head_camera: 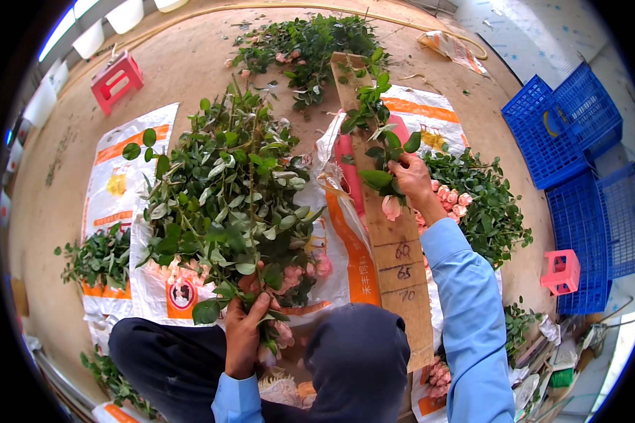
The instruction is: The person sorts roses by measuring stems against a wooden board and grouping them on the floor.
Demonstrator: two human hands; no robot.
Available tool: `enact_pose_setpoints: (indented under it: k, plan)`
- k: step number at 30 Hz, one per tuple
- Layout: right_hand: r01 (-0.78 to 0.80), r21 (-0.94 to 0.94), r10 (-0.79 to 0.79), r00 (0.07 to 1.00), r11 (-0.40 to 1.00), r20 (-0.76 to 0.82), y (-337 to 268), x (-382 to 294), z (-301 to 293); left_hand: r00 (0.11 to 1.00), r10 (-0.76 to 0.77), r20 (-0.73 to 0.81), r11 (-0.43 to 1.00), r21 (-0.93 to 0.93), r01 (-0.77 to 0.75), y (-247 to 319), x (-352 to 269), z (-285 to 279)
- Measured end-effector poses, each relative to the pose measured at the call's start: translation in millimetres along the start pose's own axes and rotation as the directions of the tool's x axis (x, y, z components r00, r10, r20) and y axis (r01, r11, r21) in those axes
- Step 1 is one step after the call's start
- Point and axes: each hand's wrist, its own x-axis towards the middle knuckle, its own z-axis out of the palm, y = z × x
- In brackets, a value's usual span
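My left hand (247,333) grips the stems of a few pink roses (276,338) just above my lap, their blooms hanging below the fingers. Between the fingers of my right hand (411,177) is a single rose stem with a pale pink bloom (391,207) pointing towards me. That stem lies along a wooden board (402,328) marked with lines and numbers. In front of my left hand spreads a large heap of leafy rose stems (233,174) on woven plastic sacks (352,254). Sorted pink roses (452,201) lie beyond the board, right of my right hand.
A red plastic stool (116,79) stands at the far left, a pink stool (560,272) at the right. Blue plastic crates (547,129) line the right wall. More cut roses (317,45) lie on the floor ahead. White tubs (126,17) stand along the far left edge.
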Motion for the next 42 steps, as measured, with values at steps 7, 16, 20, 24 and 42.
enact_pose_setpoints:
  k: [7, 16, 20, 24, 42]
  plan:
    - [0.182, 0.316, -0.093, 0.956, 0.931, -0.278, 9.2, -39.4, -73.0, 0.999, 0.036, 0.024, 0.999, 0.004, -0.036, 6.3, -9.1, -5.1]
    - [0.084, 0.321, 0.153, 0.748, 0.943, -0.646, 88.6, -102.6, -201.1, 0.997, 0.079, -0.002, 0.997, 0.025, -0.079, 6.2, -19.6, -5.0]
    - [-0.002, 0.352, 0.269, 0.649, 0.936, -0.711, 147.2, -109.9, -215.0, 0.999, 0.052, -0.014, 0.996, 0.075, -0.051, 14.0, -25.8, 7.4]
    - [-0.034, 0.176, 0.164, 0.570, 0.984, -0.805, 199.8, -97.9, -228.2, 1.000, -0.016, -0.017, 1.000, -0.010, 0.016, 3.2, -15.2, 6.7]
    - [-0.212, 0.475, 0.488, 0.642, 0.854, -0.592, 251.5, -48.5, -201.7, 0.995, 0.085, -0.056, 0.969, 0.237, -0.069, -30.5, 9.6, 10.3]
